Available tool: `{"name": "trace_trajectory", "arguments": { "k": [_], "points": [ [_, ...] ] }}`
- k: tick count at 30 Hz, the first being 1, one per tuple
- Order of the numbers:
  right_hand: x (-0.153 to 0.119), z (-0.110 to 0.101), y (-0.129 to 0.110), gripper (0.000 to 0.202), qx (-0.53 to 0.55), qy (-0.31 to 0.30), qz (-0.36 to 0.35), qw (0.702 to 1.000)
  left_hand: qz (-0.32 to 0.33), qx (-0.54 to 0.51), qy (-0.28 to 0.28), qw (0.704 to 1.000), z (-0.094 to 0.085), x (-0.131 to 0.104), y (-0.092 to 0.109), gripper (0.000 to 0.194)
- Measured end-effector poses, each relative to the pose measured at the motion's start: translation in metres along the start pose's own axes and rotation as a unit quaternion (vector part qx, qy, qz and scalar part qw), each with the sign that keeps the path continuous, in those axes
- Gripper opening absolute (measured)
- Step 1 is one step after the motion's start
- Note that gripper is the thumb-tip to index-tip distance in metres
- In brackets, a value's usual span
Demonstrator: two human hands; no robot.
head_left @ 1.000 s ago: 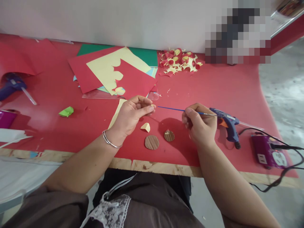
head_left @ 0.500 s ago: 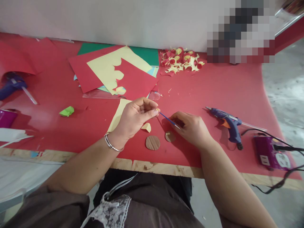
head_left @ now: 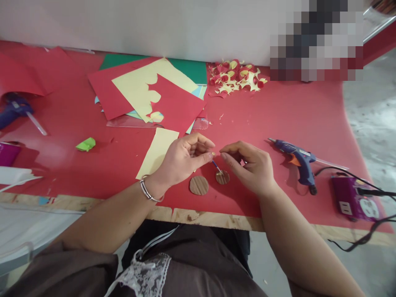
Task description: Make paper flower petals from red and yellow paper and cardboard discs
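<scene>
My left hand (head_left: pixel 188 159) pinches a thin blue stick (head_left: pixel 215 165) between thumb and fingers. A small yellow bit shows at its upper end, and its pale lower end points down over a small brown striped disc (head_left: pixel 223 178). Close by on the right, my right hand (head_left: pixel 249 167) has thumb and forefinger drawn together; whatever lies between them is too small to make out. A larger brown disc (head_left: pixel 199 185) lies on the red table beneath my left hand. Partly under that hand is a pale yellow paper strip (head_left: pixel 157 150).
A blue glue gun (head_left: pixel 298 159) lies at right beside a purple box with cables (head_left: pixel 352 198). Behind are stacked coloured paper sheets (head_left: pixel 182 99) and a pile of red and yellow scraps (head_left: pixel 235 76). A green paper piece (head_left: pixel 86 144) and another glue gun (head_left: pixel 15 109) are at left.
My left hand has shifted right and slightly down, and the blue stick now tilts more steeply. My right hand's fingertips have moved off the stick's pale end, up beside my left fingertips.
</scene>
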State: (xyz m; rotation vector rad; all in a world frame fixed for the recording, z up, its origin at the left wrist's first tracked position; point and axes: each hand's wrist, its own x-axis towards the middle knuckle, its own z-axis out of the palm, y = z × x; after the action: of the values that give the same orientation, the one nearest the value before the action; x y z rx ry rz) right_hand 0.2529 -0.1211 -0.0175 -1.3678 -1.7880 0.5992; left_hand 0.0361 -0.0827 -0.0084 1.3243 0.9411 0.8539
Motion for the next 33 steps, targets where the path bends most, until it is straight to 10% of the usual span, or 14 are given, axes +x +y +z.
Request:
{"name": "trace_trajectory", "arguments": {
  "k": [33],
  "points": [
    [-0.001, 0.004, 0.001, 0.014, 0.011, -0.022, -0.016, 1.000, -0.007, -0.047, -0.019, 0.999, 0.003, 0.002, -0.005, 0.031]
  ]
}}
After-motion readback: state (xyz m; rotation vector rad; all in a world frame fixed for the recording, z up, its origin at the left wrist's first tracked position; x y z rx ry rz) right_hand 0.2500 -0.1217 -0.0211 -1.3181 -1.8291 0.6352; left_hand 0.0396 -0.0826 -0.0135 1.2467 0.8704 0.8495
